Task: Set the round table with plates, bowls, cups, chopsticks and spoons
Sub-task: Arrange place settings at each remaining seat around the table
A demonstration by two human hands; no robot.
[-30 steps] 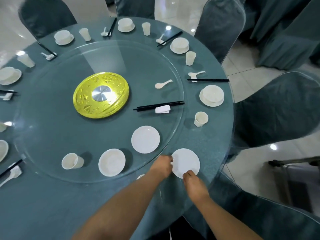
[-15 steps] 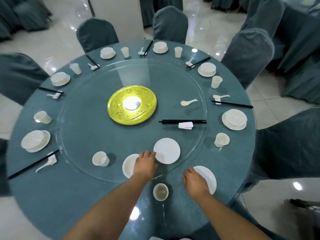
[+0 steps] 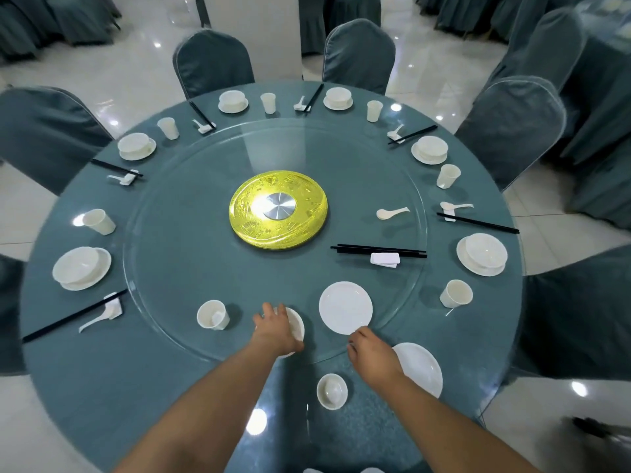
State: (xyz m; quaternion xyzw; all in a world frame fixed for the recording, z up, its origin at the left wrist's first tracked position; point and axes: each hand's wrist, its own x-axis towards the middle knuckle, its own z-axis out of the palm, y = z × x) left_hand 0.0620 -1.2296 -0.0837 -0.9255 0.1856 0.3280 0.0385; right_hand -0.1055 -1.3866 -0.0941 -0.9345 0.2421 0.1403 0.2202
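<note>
Two pieces sat right under your hands: a bowl (image 3: pixel 294 327) on the near edge of the glass turntable (image 3: pixel 177 295), and a plate (image 3: pixel 345 307) just to its right, also on the glass. Your left hand (image 3: pixel 277 331) lay over the bowl with the fingers curled round its far rim, so it appeared to have hold of it. Your right hand (image 3: pixel 370 355) was loosely curled with its fingertips at the plate's near edge; whether it actually gripped that edge could not be told from this angle.

Both pieces lay straight ahead of you, the bowl on the left hand's side and the plate on the right's, so neither arm needed to cross. A second plate (image 3: pixel 423 368) already lay on the table (image 3: pixel 85 370) just right of your right wrist, and a small cup (image 3: pixel 332 390) stood between your forearms. In my judgement the bowl belonged on that near plate, which meant carrying it rightward past your right hand.

Further out on the glass, a pair of chopsticks (image 3: pixel 379 250) lay crosswise, long axis left to right, across a rest (image 3: pixel 384 259), with a spoon (image 3: pixel 392 213) beyond them and another cup (image 3: pixel 213 314) left of the bowl. All were nearer your right hand except that cup.
</note>
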